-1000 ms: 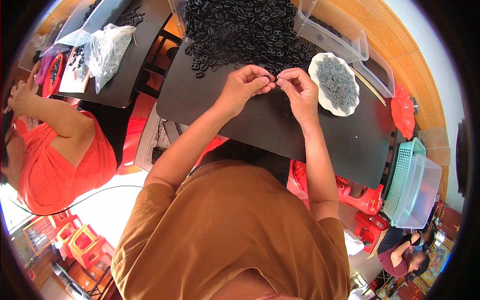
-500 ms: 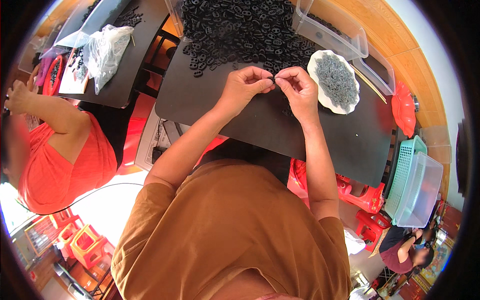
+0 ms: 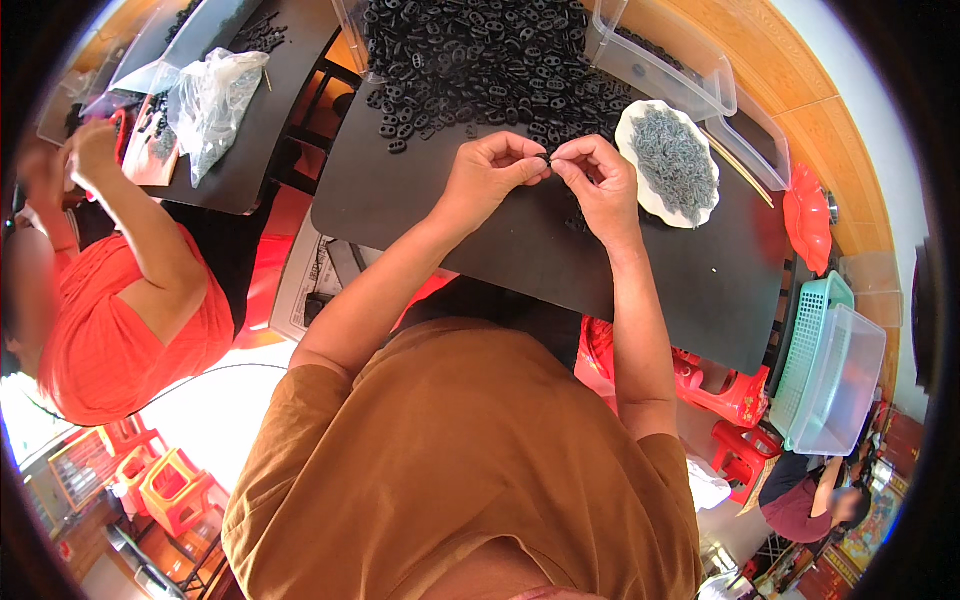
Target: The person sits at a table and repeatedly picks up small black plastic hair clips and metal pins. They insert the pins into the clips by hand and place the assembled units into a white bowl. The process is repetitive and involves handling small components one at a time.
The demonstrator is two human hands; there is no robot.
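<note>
Over the dark table (image 3: 420,200), my left hand (image 3: 490,178) and my right hand (image 3: 602,182) meet fingertip to fingertip. Both pinch a small black plastic piece (image 3: 545,158), mostly covered by my fingers. Just beyond them spreads a large heap of small black oval pieces with two holes (image 3: 480,70), some scattered toward my hands. To the right of my right hand sits a white scalloped plate (image 3: 648,203) loaded with small grey pieces (image 3: 675,160), too fine to make out singly. A few dark bits lie beneath my right hand, partly hidden.
Clear plastic bins (image 3: 690,85) flank the heap at the far right. A red scalloped dish (image 3: 806,220) and a green basket (image 3: 805,350) stand past the table's right end. At left, a co-worker in red (image 3: 140,310) sits by another table with a clear bag (image 3: 215,110).
My hands stay in nearly the same place, still pinching the black piece. The co-worker at left has raised an arm and shifted it to the right.
</note>
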